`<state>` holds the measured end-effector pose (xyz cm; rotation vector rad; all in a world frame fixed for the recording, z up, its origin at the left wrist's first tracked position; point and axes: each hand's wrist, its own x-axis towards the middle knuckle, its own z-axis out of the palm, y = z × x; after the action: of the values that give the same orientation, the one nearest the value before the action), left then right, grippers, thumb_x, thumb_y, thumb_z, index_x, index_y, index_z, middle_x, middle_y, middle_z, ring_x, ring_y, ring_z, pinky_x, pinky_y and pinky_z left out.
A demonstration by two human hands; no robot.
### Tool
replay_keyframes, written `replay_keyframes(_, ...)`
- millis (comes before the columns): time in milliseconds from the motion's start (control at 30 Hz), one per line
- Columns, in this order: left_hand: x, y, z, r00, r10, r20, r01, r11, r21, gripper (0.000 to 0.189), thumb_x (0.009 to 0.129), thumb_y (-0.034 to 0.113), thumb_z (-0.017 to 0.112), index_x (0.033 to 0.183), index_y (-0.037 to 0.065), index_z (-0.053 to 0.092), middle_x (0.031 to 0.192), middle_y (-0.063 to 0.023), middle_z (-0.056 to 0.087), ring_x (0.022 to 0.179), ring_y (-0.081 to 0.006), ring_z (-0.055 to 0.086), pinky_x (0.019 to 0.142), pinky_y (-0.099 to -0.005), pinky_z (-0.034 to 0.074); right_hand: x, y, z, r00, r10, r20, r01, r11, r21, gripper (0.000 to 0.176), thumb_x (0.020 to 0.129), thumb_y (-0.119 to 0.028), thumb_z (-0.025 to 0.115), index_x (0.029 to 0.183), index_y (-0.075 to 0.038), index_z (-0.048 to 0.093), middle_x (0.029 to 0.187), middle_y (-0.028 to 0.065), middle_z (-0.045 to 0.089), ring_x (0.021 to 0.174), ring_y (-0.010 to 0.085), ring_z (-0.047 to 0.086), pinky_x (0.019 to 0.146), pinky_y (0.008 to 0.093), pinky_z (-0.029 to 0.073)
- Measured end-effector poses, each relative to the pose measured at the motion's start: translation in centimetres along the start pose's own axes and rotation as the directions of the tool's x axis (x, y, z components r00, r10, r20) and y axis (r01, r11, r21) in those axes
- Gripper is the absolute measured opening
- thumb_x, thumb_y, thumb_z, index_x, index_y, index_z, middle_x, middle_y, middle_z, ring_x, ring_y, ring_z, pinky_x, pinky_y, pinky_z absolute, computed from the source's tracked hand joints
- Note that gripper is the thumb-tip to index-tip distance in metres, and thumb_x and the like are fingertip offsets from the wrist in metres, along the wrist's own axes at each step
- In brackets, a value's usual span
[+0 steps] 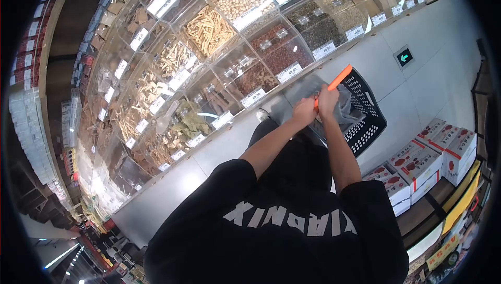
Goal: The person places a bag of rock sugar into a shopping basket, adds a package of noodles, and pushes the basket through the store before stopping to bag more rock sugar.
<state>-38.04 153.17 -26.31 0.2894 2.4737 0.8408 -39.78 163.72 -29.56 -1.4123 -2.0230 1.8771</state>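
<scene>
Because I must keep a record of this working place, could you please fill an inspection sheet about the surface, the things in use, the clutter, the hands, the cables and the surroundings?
Surface: pale tiled floor with a green arrow sign.
Things in use: black basket with an orange handle; greyish bag inside, contents unclear.
Clutter: stacked white boxes with red markings, beside the floor area near the basket.
Hands: right hand closed on the handle; left hand next to it, its grip partly hidden.
Cables: nothing seen.
Surroundings: clear bins of dried goods with price labels.
</scene>
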Motion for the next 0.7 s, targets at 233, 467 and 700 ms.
replay_keyframes(233,3.8,-0.4,-2.5,0.995,0.105,-0.004,-0.098,0.942,0.32,0.026,0.087,0.017,0.061,0.109,0.004,0.061,0.091,-0.0244,0.07,0.091,-0.0403,0.068,0.083,-0.0518,0.053,5.3,1.8,2.0,0.972,-0.163,0.169,0.144,0.983,0.118,0.025,0.09,-0.019,0.062,0.08,0.004,0.059,0.069,0.0114,0.064,0.052,0.0206,0.062,0.052,0.0354,0.05)
replay_keyframes(467,6.2,0.2,-5.4,0.988,0.132,-0.083,-0.085,0.902,0.423,0.018,0.086,0.018,0.062,0.097,0.004,0.065,0.091,-0.0212,0.07,0.091,-0.0393,0.067,0.085,-0.0484,0.053,5.1,-3.7,1.5,0.887,-0.007,0.461,0.005,1.0,0.006,0.04,0.097,-0.037,0.06,0.091,0.003,0.059,0.073,0.0127,0.066,0.056,0.0191,0.066,0.049,0.0307,0.054)
replay_keyframes(700,5.8,0.0,-5.6,0.919,0.249,-0.305,-0.061,0.856,0.513,0.021,0.083,0.012,0.062,0.101,0.003,0.064,0.114,-0.0185,0.062,0.109,-0.0335,0.062,0.094,-0.0409,0.051,4.8,-5.1,2.3,0.794,0.036,0.607,-0.057,0.998,0.015,0.051,0.099,-0.049,0.056,0.103,0.002,0.058,0.084,0.0152,0.068,0.065,0.0222,0.07,0.057,0.0321,0.057)
